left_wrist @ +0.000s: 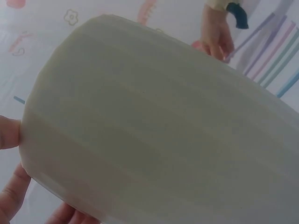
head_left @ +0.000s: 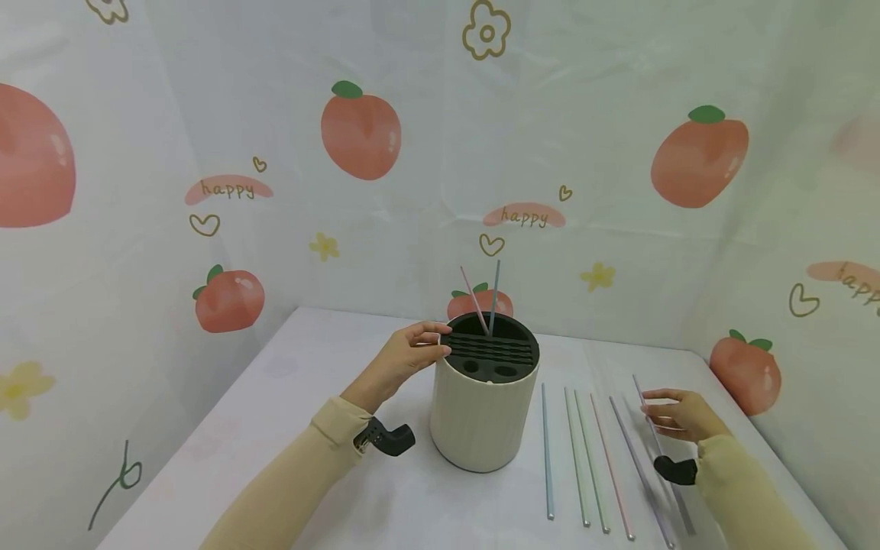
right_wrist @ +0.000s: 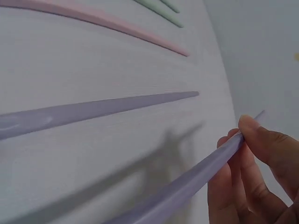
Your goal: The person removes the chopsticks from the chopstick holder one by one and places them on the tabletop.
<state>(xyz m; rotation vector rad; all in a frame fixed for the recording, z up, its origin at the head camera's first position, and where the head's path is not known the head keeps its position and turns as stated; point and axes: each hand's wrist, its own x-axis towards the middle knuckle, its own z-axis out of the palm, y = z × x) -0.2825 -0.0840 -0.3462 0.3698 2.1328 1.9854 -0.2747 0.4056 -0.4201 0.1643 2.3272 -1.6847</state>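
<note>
We see a right hand (head_left: 677,415) pinching a lilac stick (right_wrist: 194,176) near one end above the table (head_left: 385,496); the left hand (head_left: 406,357), fingers spread, touches the cream holder (head_left: 477,424) at its rim. Gripped off-centre, we judge, the stick could swivel and knock the nearest lying stick (head_left: 640,466).

The holder (head_left: 477,424) looks like smooth, matt plastic, faintly fluted; its top (head_left: 488,370) is matt plastic. At four o'clock from it, the sticks (right_wrist: 107,106) are smooth with glossy streaks, plastic or metal unclear. The backdrop (head_left: 419,214), at twelve, is a creased, faintly shiny sheet. At eight, the left sleeve (head_left: 289,477) is matt cloth.
</note>
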